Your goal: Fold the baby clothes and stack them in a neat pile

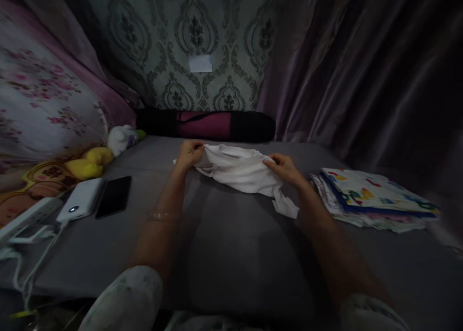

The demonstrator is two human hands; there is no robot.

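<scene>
A small white shirt [244, 172] is stretched between my two hands over the grey bed surface [224, 239]. Its neck opening faces up along the top edge, and loose folds hang below. My left hand [191, 153] pinches the shirt at its left shoulder; the fingertips are partly hidden behind the wrist and cloth. At the other shoulder, my right hand [284, 167] grips the fabric between thumb and fingers. One sleeve droops to the right, beneath my right wrist.
Folded clothes [376, 196] are stacked at the right. A phone [114, 197], a white power bank [81, 199] and a power strip [29, 220] with cables lie left. Plush toys [90, 163] sit behind them. A black-and-magenta roll bag [206, 125] lies along the patterned wall.
</scene>
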